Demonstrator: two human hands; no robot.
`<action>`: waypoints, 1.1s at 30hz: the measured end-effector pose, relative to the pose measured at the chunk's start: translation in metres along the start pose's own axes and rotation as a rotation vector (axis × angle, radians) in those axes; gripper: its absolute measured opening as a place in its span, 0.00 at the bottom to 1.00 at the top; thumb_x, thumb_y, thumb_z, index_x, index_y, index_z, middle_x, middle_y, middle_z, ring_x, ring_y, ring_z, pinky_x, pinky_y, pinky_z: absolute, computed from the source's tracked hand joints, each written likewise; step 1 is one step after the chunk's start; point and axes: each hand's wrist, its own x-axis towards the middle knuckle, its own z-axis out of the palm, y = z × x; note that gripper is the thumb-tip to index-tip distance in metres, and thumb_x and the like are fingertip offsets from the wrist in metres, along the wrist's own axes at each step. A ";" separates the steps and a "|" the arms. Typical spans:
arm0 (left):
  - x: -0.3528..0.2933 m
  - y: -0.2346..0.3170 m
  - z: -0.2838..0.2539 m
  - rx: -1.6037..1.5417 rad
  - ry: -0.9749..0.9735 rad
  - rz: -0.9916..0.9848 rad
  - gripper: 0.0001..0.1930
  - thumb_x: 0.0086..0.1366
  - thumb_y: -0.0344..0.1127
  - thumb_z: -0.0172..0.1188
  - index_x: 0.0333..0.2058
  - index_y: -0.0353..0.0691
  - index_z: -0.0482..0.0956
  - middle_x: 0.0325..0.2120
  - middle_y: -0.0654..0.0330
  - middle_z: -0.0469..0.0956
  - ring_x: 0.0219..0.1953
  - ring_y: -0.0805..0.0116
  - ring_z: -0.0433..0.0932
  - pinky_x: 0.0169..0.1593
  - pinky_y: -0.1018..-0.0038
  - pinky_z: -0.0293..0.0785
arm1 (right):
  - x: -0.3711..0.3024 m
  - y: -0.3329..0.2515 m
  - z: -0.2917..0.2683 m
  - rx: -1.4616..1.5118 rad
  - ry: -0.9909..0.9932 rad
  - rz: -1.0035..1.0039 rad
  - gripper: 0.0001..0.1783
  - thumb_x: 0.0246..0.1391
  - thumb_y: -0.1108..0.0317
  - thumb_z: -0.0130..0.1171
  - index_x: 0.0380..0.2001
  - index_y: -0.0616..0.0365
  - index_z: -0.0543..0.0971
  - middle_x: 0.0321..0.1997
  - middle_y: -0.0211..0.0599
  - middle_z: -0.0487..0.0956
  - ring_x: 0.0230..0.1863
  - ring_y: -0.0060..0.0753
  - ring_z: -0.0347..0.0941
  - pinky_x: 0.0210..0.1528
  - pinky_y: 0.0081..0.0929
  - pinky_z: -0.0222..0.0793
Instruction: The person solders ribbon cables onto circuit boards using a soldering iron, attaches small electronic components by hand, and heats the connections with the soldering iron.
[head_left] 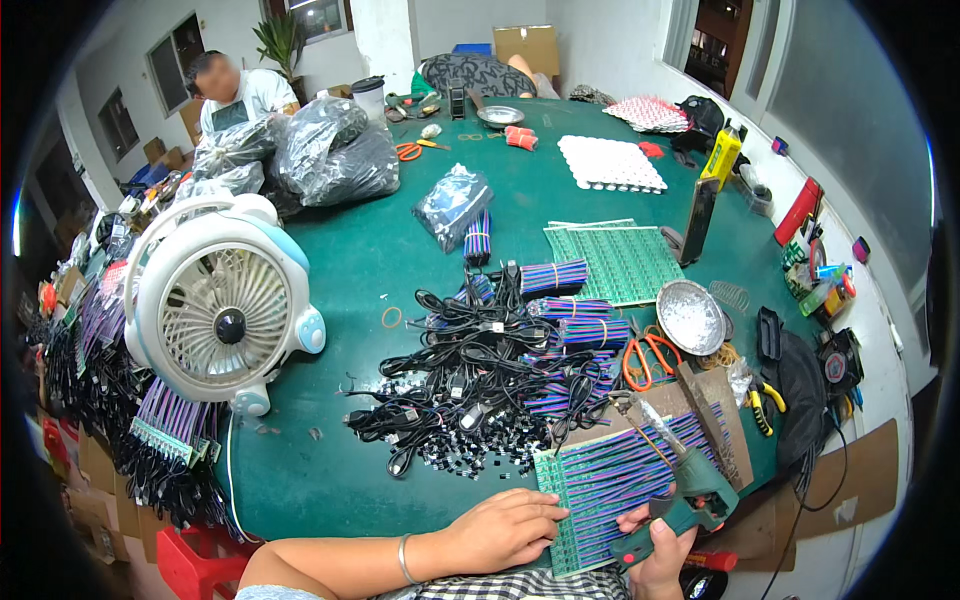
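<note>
Head view: left hand (503, 530) lies flat on the thin, bendy green circuit panel (600, 490), best held by edges; right hand (660, 545), at 5 o'clock, grips a green soldering gun (690, 495).

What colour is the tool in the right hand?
Dark green body with a red handle base; the tool in the right hand shows best in the head view.
</note>
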 end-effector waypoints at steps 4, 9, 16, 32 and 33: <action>-0.001 0.003 -0.002 -0.058 0.050 -0.060 0.08 0.54 0.31 0.59 0.33 0.40 0.74 0.47 0.57 0.74 0.53 0.57 0.70 0.56 0.62 0.68 | 0.000 0.001 0.004 0.006 0.022 -0.010 0.35 0.47 0.68 0.52 0.58 0.65 0.54 0.27 0.44 0.73 0.26 0.34 0.72 0.37 0.38 0.74; -0.002 0.002 0.004 -0.018 0.078 -0.060 0.08 0.54 0.29 0.59 0.34 0.39 0.74 0.47 0.58 0.74 0.54 0.57 0.71 0.55 0.65 0.70 | -0.002 -0.012 0.000 -0.013 -0.114 0.044 0.09 0.56 0.78 0.46 0.41 0.67 0.69 0.35 0.43 0.74 0.34 0.37 0.71 0.42 0.39 0.70; -0.001 0.006 0.004 -0.025 0.085 -0.045 0.08 0.54 0.29 0.59 0.34 0.38 0.74 0.46 0.57 0.74 0.54 0.56 0.70 0.54 0.65 0.71 | -0.004 -0.017 0.000 -0.006 -0.085 0.064 0.12 0.56 0.77 0.48 0.45 0.64 0.70 0.36 0.42 0.74 0.36 0.38 0.71 0.44 0.38 0.70; 0.007 0.000 -0.021 0.100 0.022 -0.110 0.07 0.52 0.32 0.63 0.30 0.42 0.77 0.44 0.60 0.77 0.51 0.60 0.73 0.55 0.61 0.66 | -0.005 -0.010 0.002 -0.051 -0.012 -0.004 0.34 0.48 0.67 0.54 0.57 0.66 0.56 0.28 0.46 0.74 0.25 0.34 0.72 0.37 0.40 0.74; 0.007 0.000 -0.022 0.089 0.049 -0.106 0.06 0.51 0.32 0.63 0.30 0.43 0.77 0.41 0.61 0.78 0.49 0.60 0.74 0.53 0.62 0.66 | -0.006 -0.014 0.004 -0.057 0.001 0.006 0.34 0.48 0.67 0.54 0.57 0.66 0.56 0.28 0.46 0.74 0.25 0.34 0.72 0.37 0.40 0.74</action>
